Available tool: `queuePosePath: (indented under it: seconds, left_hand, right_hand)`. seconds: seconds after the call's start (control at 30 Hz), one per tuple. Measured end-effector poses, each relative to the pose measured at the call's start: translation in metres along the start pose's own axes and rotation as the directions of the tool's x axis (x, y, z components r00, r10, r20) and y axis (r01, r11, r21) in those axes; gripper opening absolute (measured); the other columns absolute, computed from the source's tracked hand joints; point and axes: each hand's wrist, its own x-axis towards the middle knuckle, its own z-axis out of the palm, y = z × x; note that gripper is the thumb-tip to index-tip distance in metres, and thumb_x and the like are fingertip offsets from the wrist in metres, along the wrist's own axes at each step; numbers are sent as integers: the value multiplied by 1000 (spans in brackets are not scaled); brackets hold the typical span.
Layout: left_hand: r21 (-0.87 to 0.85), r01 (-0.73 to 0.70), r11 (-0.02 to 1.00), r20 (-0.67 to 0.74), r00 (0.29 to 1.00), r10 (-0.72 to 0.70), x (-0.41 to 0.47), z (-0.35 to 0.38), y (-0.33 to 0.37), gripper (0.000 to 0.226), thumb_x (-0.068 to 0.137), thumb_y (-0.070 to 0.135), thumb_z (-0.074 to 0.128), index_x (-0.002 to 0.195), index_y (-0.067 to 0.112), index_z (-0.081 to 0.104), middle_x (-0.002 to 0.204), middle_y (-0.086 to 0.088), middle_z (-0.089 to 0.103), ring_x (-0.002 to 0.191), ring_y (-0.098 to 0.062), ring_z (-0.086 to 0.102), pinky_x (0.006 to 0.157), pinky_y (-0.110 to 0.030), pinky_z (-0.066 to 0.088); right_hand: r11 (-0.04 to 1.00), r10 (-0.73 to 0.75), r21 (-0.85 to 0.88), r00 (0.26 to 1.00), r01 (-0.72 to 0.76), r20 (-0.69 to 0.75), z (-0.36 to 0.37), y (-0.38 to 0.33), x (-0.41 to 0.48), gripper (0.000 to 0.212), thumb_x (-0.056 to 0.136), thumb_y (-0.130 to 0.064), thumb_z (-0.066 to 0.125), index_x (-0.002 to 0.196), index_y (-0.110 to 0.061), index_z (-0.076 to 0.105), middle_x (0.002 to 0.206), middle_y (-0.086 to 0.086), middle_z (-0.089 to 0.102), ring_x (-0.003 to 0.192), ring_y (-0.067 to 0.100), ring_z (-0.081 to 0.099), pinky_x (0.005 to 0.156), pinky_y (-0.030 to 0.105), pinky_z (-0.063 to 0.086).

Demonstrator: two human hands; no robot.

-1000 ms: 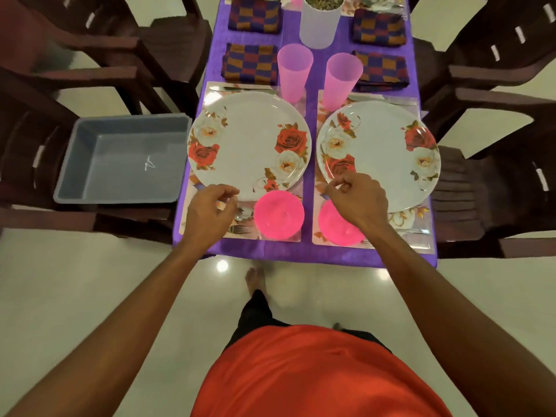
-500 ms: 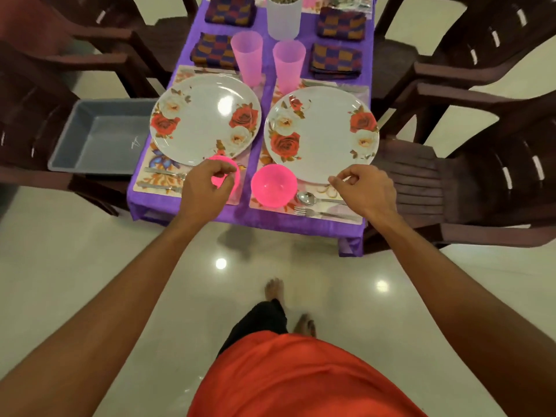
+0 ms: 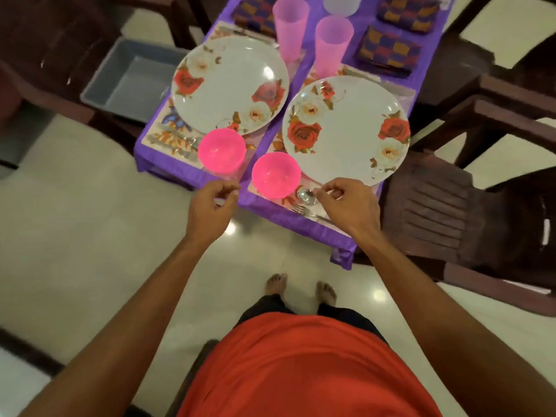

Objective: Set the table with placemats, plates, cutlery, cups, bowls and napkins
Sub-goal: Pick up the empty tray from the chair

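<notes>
Two rose-patterned place settings on the purple-clothed counter (image 3: 301, 228), both hands at its near edge.
On my feed the left hand (image 3: 210, 203) hangs released, fingers loosely curled on nothing, just short of the left bowl (image 3: 222, 150) it was on half a second ago. The right hand (image 3: 346, 206) has moved from the right plate (image 3: 346, 127) rim to over the spoon (image 3: 306, 196) handle, and I cannot tell whether it pinches it. Both bowls are round, glossy, translucent pink plastic. The right bowl (image 3: 276, 174) sits beside the spoon and the metal fork (image 3: 301, 209) on a printed placemat (image 3: 272, 142). The plates are wide and shiny white with red and cream roses, and the left plate (image 3: 230, 85) is beside the right one. Two frosted pink cups (image 3: 290, 25) stand behind them, with folded checkered cloth napkins (image 3: 386, 52) nearby.
</notes>
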Motion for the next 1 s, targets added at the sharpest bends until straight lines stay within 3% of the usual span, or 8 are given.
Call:
queuePosePath:
  seconds: [0.1, 0.23, 0.4, 0.53, 0.67, 0.77, 0.9, 1.0]
  left_hand:
    - [11, 89, 996, -117, 989, -87, -25, -13, -13, 13, 91, 12, 67, 101, 15, 74, 93, 5, 71, 74, 7, 60, 63, -11, 47]
    - [-66, 203, 977, -296, 931, -213, -68, -38, -37, 12, 90, 17, 66, 99, 18, 74, 90, 6, 71, 75, -1, 61, 71, -15, 49]
    - [-122, 325, 938, -361, 865, -347, -99, -78, -83, 12, 94, 14, 65, 100, 20, 74, 94, 11, 72, 80, 4, 63, 74, -7, 47]
    - [-212, 384, 899, -411, 799, -438, -88, -133, -137, 13, 94, 16, 65, 100, 22, 75, 96, 12, 73, 84, 3, 65, 74, -6, 46]
    - [-297, 435, 850, -353, 778, -521, -50, -196, -193, 16, 94, 14, 65, 96, 27, 73, 96, 12, 73, 91, -5, 68, 81, -13, 50]
    - [-266, 445, 855, -291, 809, -511, -14, -245, -228, 18, 92, 13, 66, 93, 30, 73, 95, 14, 73, 90, -8, 69, 84, -20, 52]
    - [-239, 443, 864, -256, 829, -497, 60, -305, -254, 16, 93, 14, 66, 94, 27, 74, 91, 16, 71, 86, 0, 66, 79, -13, 48]
    - [-212, 415, 885, -213, 864, -456, 129, -335, -263, 13, 94, 14, 64, 98, 22, 74, 94, 12, 71, 87, 1, 65, 74, -5, 45]
  right_hand:
    - [992, -124, 28, 985, 121, 120, 20, -20, 0, 20, 85, -47, 68, 87, -28, 74, 82, -10, 71, 82, 14, 66, 71, 29, 50]
    - [970, -244, 51, 938, 239, 247, 57, -54, -7, 18, 82, -48, 69, 82, -31, 73, 75, -11, 69, 77, 14, 66, 72, 30, 52]
    - [931, -348, 41, 851, 362, 394, 121, -111, -15, 17, 85, -46, 70, 81, -29, 74, 63, -14, 60, 76, 15, 66, 70, 30, 49]
    - [905, -365, -22, 803, 425, 471, 191, -171, -15, 20, 85, -49, 69, 86, -29, 75, 69, -14, 60, 79, 13, 65, 67, 28, 43]
    - [913, -324, -67, 814, 403, 482, 260, -244, -6, 21, 85, -48, 69, 90, -29, 76, 71, -13, 62, 83, 14, 66, 69, 26, 39]
    - [938, -274, -70, 852, 339, 445, 303, -303, 11, 21, 84, -47, 69, 89, -28, 76, 79, -8, 69, 87, 18, 67, 76, 30, 47]
    - [969, -229, 7, 893, 246, 386, 339, -360, 48, 21, 87, -46, 67, 83, -27, 74, 76, -11, 70, 81, 14, 67, 76, 31, 51]
    - [984, -173, 88, 919, 152, 354, 359, -391, 86, 16, 90, -42, 69, 94, -27, 74, 81, -16, 68, 81, 4, 63, 77, 29, 51]
